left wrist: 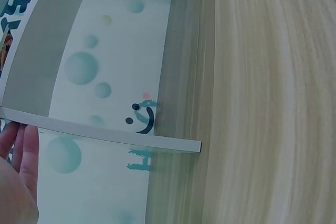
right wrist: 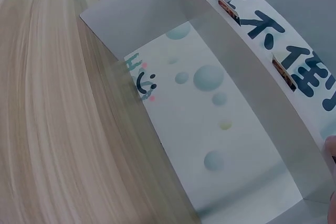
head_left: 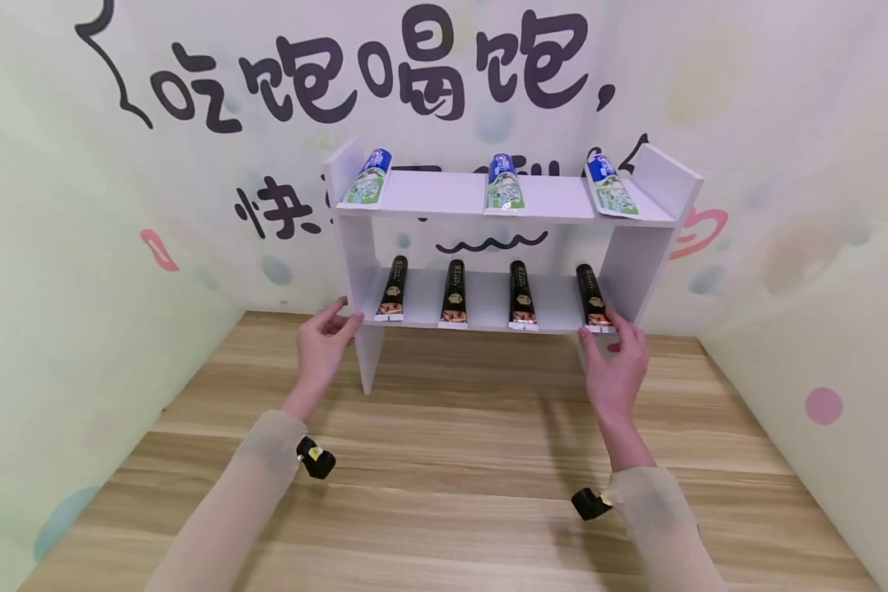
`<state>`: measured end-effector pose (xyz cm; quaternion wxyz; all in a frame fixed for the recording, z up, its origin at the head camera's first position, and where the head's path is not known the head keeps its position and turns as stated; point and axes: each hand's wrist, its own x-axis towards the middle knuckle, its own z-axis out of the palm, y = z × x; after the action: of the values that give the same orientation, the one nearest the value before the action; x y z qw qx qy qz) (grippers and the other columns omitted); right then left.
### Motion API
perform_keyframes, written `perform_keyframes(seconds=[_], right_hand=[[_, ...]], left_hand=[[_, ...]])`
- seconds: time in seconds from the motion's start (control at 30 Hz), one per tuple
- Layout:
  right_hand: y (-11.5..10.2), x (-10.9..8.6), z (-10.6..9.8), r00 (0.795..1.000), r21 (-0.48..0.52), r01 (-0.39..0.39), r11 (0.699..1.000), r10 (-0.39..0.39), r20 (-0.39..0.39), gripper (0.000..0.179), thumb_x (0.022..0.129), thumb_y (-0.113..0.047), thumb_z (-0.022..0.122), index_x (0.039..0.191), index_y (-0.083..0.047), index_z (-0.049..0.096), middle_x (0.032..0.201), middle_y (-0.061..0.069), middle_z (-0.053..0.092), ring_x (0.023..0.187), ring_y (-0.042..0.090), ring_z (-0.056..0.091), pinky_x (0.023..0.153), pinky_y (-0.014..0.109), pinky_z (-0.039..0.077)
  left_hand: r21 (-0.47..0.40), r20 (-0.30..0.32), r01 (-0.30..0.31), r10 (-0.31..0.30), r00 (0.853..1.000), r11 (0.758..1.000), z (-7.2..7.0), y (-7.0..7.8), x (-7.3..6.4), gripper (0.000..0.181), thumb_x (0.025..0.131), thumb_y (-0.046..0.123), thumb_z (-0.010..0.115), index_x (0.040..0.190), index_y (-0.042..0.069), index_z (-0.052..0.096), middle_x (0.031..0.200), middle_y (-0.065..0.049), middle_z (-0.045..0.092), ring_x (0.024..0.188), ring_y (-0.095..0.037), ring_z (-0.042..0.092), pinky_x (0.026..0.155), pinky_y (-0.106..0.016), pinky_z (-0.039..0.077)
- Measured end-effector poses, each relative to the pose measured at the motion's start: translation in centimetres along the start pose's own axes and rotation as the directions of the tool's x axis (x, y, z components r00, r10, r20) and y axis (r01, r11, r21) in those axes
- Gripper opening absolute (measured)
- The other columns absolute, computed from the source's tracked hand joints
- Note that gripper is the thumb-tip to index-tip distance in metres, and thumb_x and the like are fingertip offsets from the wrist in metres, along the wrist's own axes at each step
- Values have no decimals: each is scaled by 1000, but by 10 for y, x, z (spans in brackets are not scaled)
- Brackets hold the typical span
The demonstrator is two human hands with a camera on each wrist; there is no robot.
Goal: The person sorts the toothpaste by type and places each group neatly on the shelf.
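Observation:
In the head view, a white two-tier shelf (head_left: 444, 182) stands against the wall. My left hand (head_left: 321, 341) touches the outer face of its left side panel (head_left: 357, 263), thumb at the front edge. The left wrist view shows the fingers (left wrist: 29, 150) nearly straight along that panel. My right hand (head_left: 617, 370) pinches the flat white end of the rightmost black toothpaste tube (head_left: 590, 292), which lies on the lower tier. Only fingertips of this hand show at the edge of the right wrist view. Several matching black tubes (head_left: 454, 292) lie in a row to its left.
Three blue and green toothpaste tubes (head_left: 505, 185) lie on the top tier. The shelf stands on a wood-grain table (head_left: 444, 460). Behind it is a printed wall (head_left: 429, 123) with black lettering, and further walls flank both sides.

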<state>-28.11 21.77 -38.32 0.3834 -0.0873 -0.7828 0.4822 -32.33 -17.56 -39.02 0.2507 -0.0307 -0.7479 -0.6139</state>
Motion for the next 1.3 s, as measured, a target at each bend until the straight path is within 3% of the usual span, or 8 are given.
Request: perform_keyframes(seconds=[0.23,0.47,0.83,1.0,1.3], right_hand=[[-2,3,-1,1000,7,-5,1000,5,7,49,89,-18,74,136,-12,59,131,15,57,96,24,47,83,27,35],[-2,3,0,1000,14,-13,1000,13,2,48,90,-18,73,136,-10,59,132,15,56,98,28,48,84,27,34],[-3,2,-1,1000,10,-19,1000,19,4,49,90,-17,73,135,-8,59,132,17,55,101,31,48,86,29,36],[-3,1,-2,1000,6,-28,1000,28,0,50,90,-17,73,136,-10,58,132,16,54,102,32,49,86,29,37],[-1,-4,-9,1000,3,29,1000,-29,2,50,89,-16,73,136,-7,58,131,19,55,97,25,48,86,36,39]], left_hand=[[-14,36,14,-13,999,1000,-3,28,-6,43,90,13,71,129,-4,62,74,12,60,58,4,58,58,-12,55],[-17,18,-12,12,1000,1000,2,2,4,45,90,19,74,130,2,63,74,13,60,60,3,59,59,-13,55],[6,9,-17,17,1000,1000,4,-1,5,43,90,19,73,129,1,64,75,10,60,60,-1,60,58,-13,56],[1,20,-3,3,1000,1000,6,0,8,45,90,20,73,129,2,63,80,4,63,60,0,59,59,-13,56],[15,49,13,-14,999,1000,4,0,7,46,91,20,72,132,2,61,82,2,64,61,0,60,61,-13,56]])
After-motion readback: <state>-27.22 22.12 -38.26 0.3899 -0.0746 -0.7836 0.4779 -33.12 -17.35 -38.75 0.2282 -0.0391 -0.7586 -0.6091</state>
